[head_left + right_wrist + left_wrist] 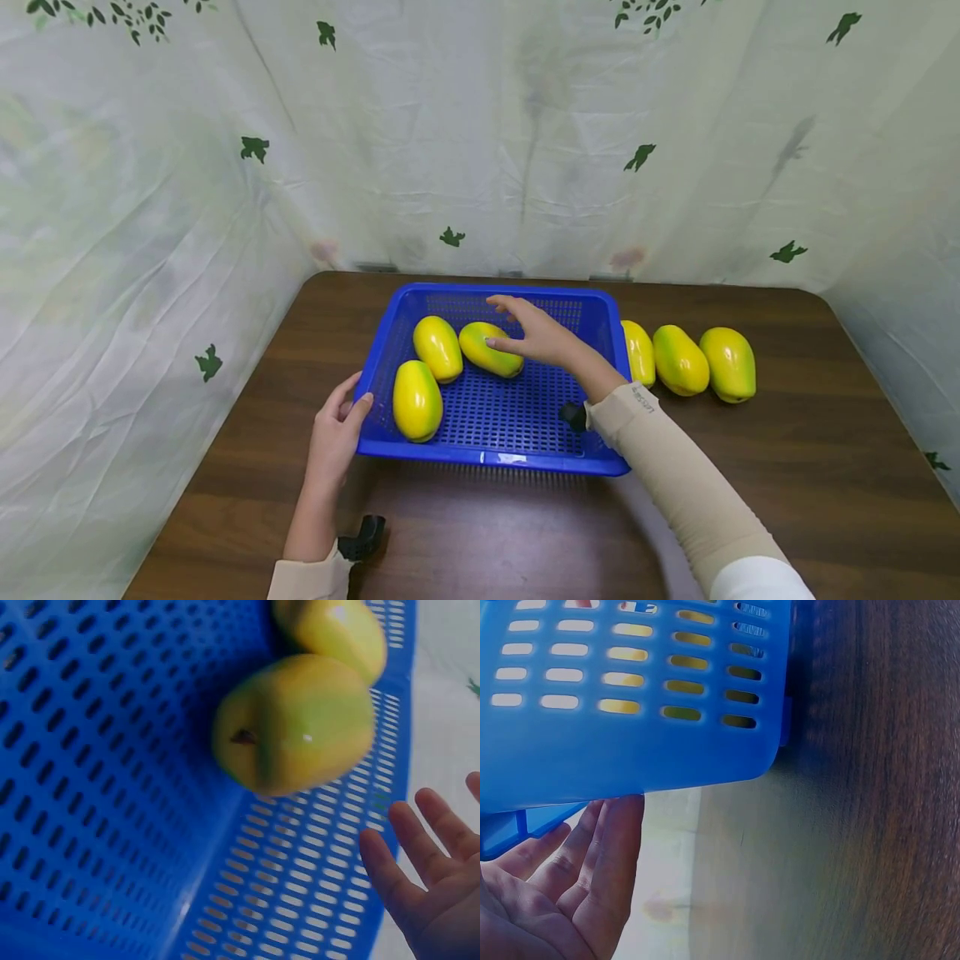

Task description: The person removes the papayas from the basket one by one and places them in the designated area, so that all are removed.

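A blue plastic basket (517,460) with slotted walls lies across the middle of the wooden table. Three yellow-green mangoes are inside it: one at the front left (417,402), another behind it (438,348) and the third near the back middle (483,348). My left hand (336,433) grips the basket's left rim, thumb at the edge and fingers outside; the left wrist view shows those fingers (592,862) against the rim. Over the back-middle mango hovers my right hand (536,332), fingers spread and holding nothing. In the right wrist view, a gap separates this hand (442,877) from the nearest mango (300,727).
Right of the basket, three more mangoes stand in a row on the table: one partly hidden by the basket (639,354), a middle one (680,360) and an outer one (728,364). A pale patterned curtain (480,150) hangs behind the table (810,467).
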The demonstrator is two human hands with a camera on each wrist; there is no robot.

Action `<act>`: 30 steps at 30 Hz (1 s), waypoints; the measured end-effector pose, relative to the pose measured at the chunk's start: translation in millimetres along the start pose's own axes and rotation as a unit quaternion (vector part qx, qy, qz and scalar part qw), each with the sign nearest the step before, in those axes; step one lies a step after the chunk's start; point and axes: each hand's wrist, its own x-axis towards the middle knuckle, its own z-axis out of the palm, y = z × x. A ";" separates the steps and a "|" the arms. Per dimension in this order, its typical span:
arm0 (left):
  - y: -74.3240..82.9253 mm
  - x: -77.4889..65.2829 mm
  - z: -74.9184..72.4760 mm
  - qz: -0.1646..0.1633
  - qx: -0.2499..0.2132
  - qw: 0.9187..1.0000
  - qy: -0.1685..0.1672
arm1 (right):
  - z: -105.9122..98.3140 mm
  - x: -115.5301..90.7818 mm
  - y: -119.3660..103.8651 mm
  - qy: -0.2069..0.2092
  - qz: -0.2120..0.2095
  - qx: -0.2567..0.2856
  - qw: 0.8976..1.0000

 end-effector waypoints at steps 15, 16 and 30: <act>0.2 -0.2 -0.4 -0.005 -0.003 1.000 0.002 | 19.3 5.9 9.2 -0.071 0.033 -0.066 0.995; 0.3 -0.3 -0.3 -0.005 -0.003 1.000 0.001 | 19.6 5.3 9.1 -0.079 0.035 -0.068 0.994; 2.0 -0.9 0.3 -0.007 -0.002 1.000 -0.001 | 22.0 2.6 8.7 -0.092 0.050 -0.096 0.990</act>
